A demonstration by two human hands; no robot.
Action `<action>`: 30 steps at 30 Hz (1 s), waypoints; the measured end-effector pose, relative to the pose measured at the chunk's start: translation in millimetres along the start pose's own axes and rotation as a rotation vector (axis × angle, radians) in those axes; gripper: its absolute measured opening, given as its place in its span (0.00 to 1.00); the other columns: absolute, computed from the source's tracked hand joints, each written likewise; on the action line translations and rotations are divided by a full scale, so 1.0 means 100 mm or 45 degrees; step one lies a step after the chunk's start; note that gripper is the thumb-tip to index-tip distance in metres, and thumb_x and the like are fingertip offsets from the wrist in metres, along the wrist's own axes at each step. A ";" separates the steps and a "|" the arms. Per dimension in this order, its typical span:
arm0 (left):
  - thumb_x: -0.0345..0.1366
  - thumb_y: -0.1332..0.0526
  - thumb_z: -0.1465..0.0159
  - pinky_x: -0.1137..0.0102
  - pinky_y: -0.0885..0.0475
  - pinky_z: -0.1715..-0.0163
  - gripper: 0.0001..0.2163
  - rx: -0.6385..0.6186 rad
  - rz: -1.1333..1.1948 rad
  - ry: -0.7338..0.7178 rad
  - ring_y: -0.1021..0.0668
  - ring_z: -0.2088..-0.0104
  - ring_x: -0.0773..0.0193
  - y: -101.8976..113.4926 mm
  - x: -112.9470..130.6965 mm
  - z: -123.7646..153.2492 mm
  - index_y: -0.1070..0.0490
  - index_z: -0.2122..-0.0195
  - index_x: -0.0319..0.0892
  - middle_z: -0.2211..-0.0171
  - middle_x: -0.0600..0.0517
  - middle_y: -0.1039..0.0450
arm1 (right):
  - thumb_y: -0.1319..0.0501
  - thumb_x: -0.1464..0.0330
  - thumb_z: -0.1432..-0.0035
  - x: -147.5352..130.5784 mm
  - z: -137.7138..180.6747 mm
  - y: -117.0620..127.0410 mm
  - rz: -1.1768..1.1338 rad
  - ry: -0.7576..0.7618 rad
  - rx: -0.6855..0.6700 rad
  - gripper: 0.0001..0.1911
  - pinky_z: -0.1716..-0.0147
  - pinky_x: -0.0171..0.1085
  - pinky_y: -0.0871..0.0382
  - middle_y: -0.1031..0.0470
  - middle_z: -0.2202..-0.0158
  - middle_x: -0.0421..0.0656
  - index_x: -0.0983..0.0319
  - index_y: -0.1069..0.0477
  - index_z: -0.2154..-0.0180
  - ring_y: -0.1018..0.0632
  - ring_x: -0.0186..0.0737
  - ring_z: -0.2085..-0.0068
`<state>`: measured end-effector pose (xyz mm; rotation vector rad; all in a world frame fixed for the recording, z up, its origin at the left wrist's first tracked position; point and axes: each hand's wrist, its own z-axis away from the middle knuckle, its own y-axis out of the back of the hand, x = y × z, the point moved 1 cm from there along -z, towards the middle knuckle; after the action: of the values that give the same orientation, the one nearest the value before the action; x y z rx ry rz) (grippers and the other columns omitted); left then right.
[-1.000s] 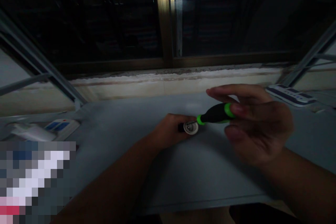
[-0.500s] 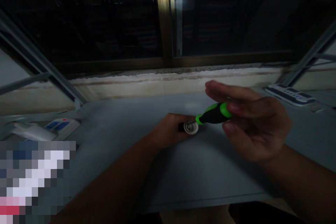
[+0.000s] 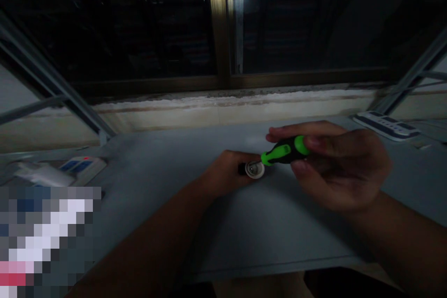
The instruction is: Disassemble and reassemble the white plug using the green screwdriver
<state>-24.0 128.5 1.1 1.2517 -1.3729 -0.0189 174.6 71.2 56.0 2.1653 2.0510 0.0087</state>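
Note:
My left hand (image 3: pixel 225 174) rests on the grey table (image 3: pixel 167 186) with its fingers closed round a small round white part (image 3: pixel 254 169) that has a black piece at its left side. My right hand (image 3: pixel 335 163) pinches a screwdriver (image 3: pixel 284 151) with a black and green handle between thumb and fingers. The screwdriver's short metal tip points left and down into the middle of the white part. The scene is dim.
A white power strip (image 3: pixel 386 125) lies at the back right of the table. Another strip with blue switches (image 3: pixel 82 166) lies at the left, beside a pale flat object (image 3: pixel 38 174). Metal frame bars (image 3: pixel 52 88) slant up on both sides, and a dark window stands behind.
My right hand's fingers have curled down over the screwdriver handle and the handle has turned, showing more green. My left hand and the white part have stayed in place.

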 end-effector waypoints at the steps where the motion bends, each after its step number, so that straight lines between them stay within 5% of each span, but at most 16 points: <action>1: 0.32 0.32 0.37 0.73 0.27 0.63 0.12 0.003 -0.005 -0.006 0.18 0.64 0.64 0.00 0.00 0.00 0.19 0.53 0.39 0.63 0.51 0.16 | 0.28 0.81 0.51 -0.01 0.00 0.00 0.025 -0.016 0.016 0.22 0.72 0.42 0.15 0.18 0.57 0.46 0.58 0.26 0.56 0.14 0.49 0.59; 6: 0.35 0.31 0.37 0.73 0.26 0.64 0.11 -0.002 -0.006 -0.008 0.17 0.63 0.62 0.01 -0.01 0.00 0.18 0.54 0.41 0.63 0.51 0.16 | 0.21 0.76 0.61 0.03 0.01 0.03 0.156 -0.058 0.172 0.22 0.73 0.45 0.17 0.26 0.68 0.38 0.55 0.26 0.66 0.21 0.41 0.70; 13: 0.34 0.31 0.38 0.74 0.29 0.67 0.08 0.004 -0.014 0.002 0.18 0.66 0.63 0.01 -0.02 0.00 0.18 0.58 0.39 0.66 0.52 0.17 | 0.34 0.80 0.48 0.06 0.04 0.00 -0.012 -0.111 -0.033 0.26 0.62 0.49 0.15 0.19 0.48 0.48 0.55 0.28 0.49 0.16 0.53 0.50; 22: 0.32 0.32 0.37 0.73 0.28 0.64 0.11 0.009 -0.053 -0.022 0.19 0.65 0.64 0.00 0.01 0.00 0.19 0.54 0.40 0.63 0.52 0.17 | 0.20 0.75 0.60 0.07 0.07 0.02 0.173 -0.048 0.132 0.28 0.77 0.43 0.19 0.25 0.66 0.40 0.54 0.22 0.57 0.21 0.41 0.70; 27: 0.32 0.31 0.38 0.72 0.27 0.63 0.13 0.016 -0.051 -0.010 0.18 0.64 0.62 0.00 0.00 0.00 0.19 0.52 0.40 0.63 0.51 0.17 | 0.30 0.79 0.51 0.08 0.06 0.03 0.034 -0.040 -0.006 0.29 0.60 0.53 0.14 0.22 0.44 0.48 0.55 0.26 0.48 0.18 0.55 0.48; 30: 0.32 0.32 0.38 0.72 0.28 0.64 0.12 0.009 -0.048 -0.018 0.18 0.64 0.62 0.00 0.00 -0.01 0.18 0.53 0.40 0.65 0.52 0.17 | 0.34 0.81 0.48 0.04 0.04 0.02 0.036 -0.057 -0.049 0.28 0.60 0.50 0.14 0.21 0.43 0.48 0.55 0.28 0.46 0.16 0.54 0.48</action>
<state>-23.5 128.9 1.1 1.2855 -1.3627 -0.0493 177.8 74.8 51.7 2.1521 1.9796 0.0030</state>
